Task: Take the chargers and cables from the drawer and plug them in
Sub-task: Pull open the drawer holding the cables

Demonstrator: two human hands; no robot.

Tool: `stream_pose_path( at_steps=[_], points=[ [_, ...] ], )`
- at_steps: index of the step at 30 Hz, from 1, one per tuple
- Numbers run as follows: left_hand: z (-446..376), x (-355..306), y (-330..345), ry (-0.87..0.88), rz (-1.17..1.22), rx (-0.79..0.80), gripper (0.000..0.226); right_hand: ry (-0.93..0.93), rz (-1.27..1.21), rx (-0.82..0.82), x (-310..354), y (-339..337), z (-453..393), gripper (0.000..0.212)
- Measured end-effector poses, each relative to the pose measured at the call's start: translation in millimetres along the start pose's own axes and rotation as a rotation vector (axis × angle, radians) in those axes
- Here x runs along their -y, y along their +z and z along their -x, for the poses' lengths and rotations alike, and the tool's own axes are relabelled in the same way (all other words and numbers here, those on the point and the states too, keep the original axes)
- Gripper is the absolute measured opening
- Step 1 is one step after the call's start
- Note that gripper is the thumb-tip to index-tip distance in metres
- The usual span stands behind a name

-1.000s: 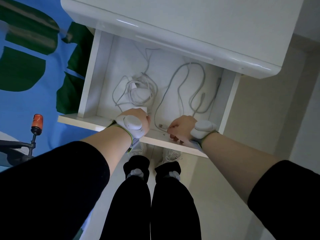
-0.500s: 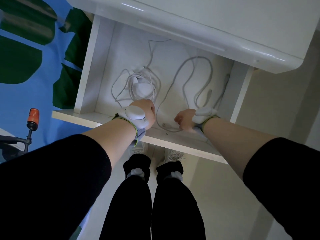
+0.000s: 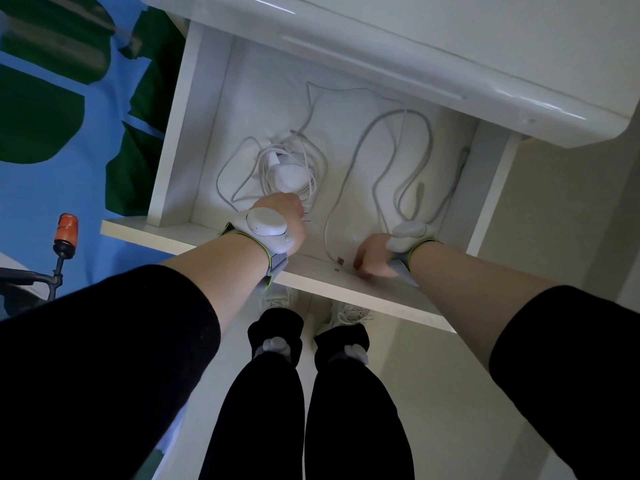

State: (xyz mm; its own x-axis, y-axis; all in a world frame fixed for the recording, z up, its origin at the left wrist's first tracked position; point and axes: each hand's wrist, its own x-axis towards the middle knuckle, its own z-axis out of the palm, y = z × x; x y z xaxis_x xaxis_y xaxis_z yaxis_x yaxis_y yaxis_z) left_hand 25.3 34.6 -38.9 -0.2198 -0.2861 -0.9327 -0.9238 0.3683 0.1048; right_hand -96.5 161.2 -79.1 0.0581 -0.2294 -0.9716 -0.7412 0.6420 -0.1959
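**Drawer open — hands reaching for the contents**

Compared with the frames a second and half a second earlier, the drawer (image 3: 173, 140) stands further out from the cabinet (image 3: 450, 46), and more of its floor is exposed. The left hand (image 3: 282, 220) has advanced from the front edge into the drawer; the right hand (image 3: 375, 258) has come back to rest near the front edge. Judgement: the opening step is complete and pickup is beginning — nothing has been lifted yet.

**Grip state**

- Left hand: curled into a loose fist, knuckles forward. The charger (image 3: 287, 173), wrapped in its coiled cable, lies just beyond the knuckles. Two thin prongs show at the thumb side, so the hand may enclose a plug; the fingers are hidden under the hand, and whether they hold anything cannot be told.
- Right hand: fingers curled down against the drawer's front board. The near end of the loose cable (image 3: 360, 157) lies just beside the thumb, its connector apart from the fingers. The hand appears to hold nothing, but the fingertips are hidden.

Both cables remain on the drawer floor, ahead of the hands.
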Motion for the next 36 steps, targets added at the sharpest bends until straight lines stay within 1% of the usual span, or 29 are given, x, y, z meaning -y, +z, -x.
stream_pose_path(
  at_steps=[2,4,6,8,10,12,13,15,17,18,21,22,25,28,30,32,33,35,36],
  points=[
    [2.4,4.2,0.0,0.024,-0.019,-0.037,0.037,-0.027,0.016,-0.007,0.6,-1.4,-0.4,0.01],
    [3.1,6.7,-0.9,0.04,-0.023,-0.047,0.037,-0.044,0.068,0.002,-2.2,0.1,-0.7,0.011],
    [4.6,7.5,-1.6,0.027,0.026,-0.063,0.037,-0.072,0.127,0.005,-0.5,2.3,2.0,0.023],
    [8.5,8.0,0.3,0.028,0.098,-0.134,0.04,-0.118,0.102,-0.089,2.2,4.0,5.8,0.031],
    [15.6,8.8,2.9,0.027,0.175,-0.278,0.038,-0.165,-0.077,-0.199,5.3,0.0,8.6,0.03],
    [20.2,11.2,2.0,0.014,0.293,-0.441,0.034,-0.199,-0.294,-0.274,9.4,-9.3,9.7,0.027],
    [20.0,12.5,1.0,0.021,0.339,-0.487,0.034,-0.216,-0.393,-0.296,10.2,-13.1,11.9,0.026],
    [17.2,19.6,-7.3,0.051,0.38,-0.519,0.036,-0.242,-0.556,-0.368,15.5,-20.2,16.2,0.02],
    [12.8,27.7,-17.0,0.09,0.404,-0.547,0.035,-0.252,-0.679,-0.476,19.8,-24.4,17.0,0.01],
    [9.9,31.6,-21.4,0.108,0.419,-0.597,0.034,-0.267,-0.748,-0.522,23.3,-27.3,16.7,0.007],
    [-1.5,42.4,-34.0,0.137,0.386,-0.807,0.034,-0.296,-0.863,-0.618,35.0,-36.0,12.6,0.008],
    [-6.8,46.1,-38.3,0.133,0.366,-0.834,0.035,-0.293,-0.875,-0.634,36.8,-37.3,8.7,0.01],
    [-17.3,53.0,-46.4,0.119,0.308,-0.787,0.038,-0.281,-0.866,-0.663,38.7,-35.6,-1.5,0.019],
    [-24.0,58.2,-45.5,0.078,0.339,-0.717,0.041,-0.266,-0.852,-0.697,40.4,-27.8,-13.5,0.019],
    [-27.2,63.6,-44.3,0.059,0.364,-0.643,0.041,-0.26,-0.845,-0.706,40.7,-23.2,-19.6,0.02],
    [-33.5,67.8,-43.8,0.02,0.307,-0.551,0.042,-0.255,-0.859,-0.692,41.7,-20.1,-25.1,0.019],
    [-38.3,68.4,-41.9,0.0,0.273,-0.55,0.038,-0.252,-0.867,-0.691,42.1,-19.0,-27.5,0.016],
    [-42.4,61.3,-38.4,-0.023,0.253,-0.599,0.025,-0.252,-0.868,-0.713,42.4,-17.9,-27.3,0.012],
    [-43.0,56.1,-39.3,-0.05,0.3,-0.616,0.028,-0.254,-0.867,-0.727,42.8,-17.6,-27.4,0.012]
  ],
)
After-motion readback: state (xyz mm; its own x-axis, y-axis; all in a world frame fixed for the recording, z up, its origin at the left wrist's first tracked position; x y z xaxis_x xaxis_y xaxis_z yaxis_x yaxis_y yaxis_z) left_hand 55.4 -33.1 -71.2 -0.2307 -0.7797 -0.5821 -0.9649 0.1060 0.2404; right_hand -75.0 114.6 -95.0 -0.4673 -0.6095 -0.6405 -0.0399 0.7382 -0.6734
